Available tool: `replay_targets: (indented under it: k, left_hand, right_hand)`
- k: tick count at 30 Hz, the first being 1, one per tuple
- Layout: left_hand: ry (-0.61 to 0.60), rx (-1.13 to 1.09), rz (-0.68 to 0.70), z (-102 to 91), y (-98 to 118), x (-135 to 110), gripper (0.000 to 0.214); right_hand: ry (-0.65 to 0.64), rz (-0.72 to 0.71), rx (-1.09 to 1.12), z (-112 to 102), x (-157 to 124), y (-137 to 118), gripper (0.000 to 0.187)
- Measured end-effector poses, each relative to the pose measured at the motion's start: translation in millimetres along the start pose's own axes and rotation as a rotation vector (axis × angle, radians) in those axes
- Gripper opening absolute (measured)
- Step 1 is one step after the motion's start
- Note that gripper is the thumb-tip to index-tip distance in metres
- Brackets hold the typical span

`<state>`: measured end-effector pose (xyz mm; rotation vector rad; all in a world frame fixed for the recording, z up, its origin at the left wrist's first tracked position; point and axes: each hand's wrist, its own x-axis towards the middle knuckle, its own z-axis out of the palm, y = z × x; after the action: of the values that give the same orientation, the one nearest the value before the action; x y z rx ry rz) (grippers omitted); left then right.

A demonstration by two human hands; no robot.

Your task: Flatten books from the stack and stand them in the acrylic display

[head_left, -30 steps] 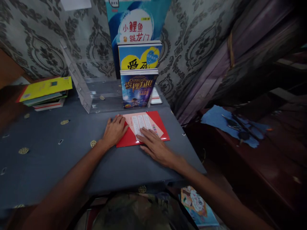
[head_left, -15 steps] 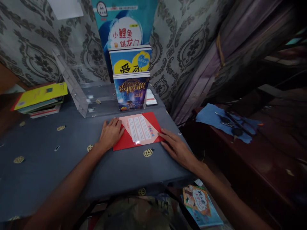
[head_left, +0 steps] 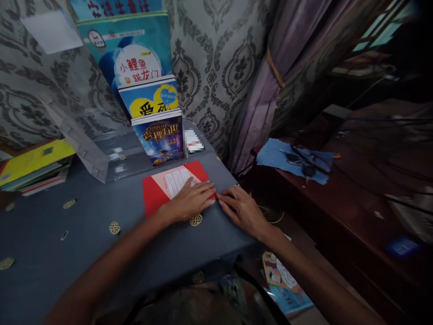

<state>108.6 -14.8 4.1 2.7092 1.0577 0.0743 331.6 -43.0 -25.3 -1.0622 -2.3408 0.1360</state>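
A red book (head_left: pixel 155 194) with a pink panel and white text boxes lies flat on the cloth-covered table. My left hand (head_left: pixel 194 198) rests across its right part, fingers stretched out toward the right edge and hiding some of the text. At that edge, my right hand (head_left: pixel 241 210) has its fingers bent and the tips pinched together on the book's lower right corner. The fingertips of both hands nearly meet there. Just behind the red book, a dark blue book (head_left: pixel 160 140) stands upright at the front of a row.
A clear plastic rack (head_left: pixel 98 167) holds upright books, including a teal book (head_left: pixel 135 40) and a yellow-and-blue book (head_left: pixel 149 97). At left is a book pile (head_left: pixel 40 164). A blue cloth (head_left: pixel 274 155) with tools lies on the dark red surface at right. Another book (head_left: pixel 287 289) lies below the table.
My left hand has moved right, from the book's left edge across to its right side. The right hand's fingers have bent in at the corner. The view has swung to the right.
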Motion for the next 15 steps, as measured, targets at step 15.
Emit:
replay_targets:
  k: [15]
  left_hand:
    - [0.055,0.086,-0.278,-9.1,-31,19,0.060]
  right_hand:
    - [0.004,0.025,0.022,-3,1,1,0.033]
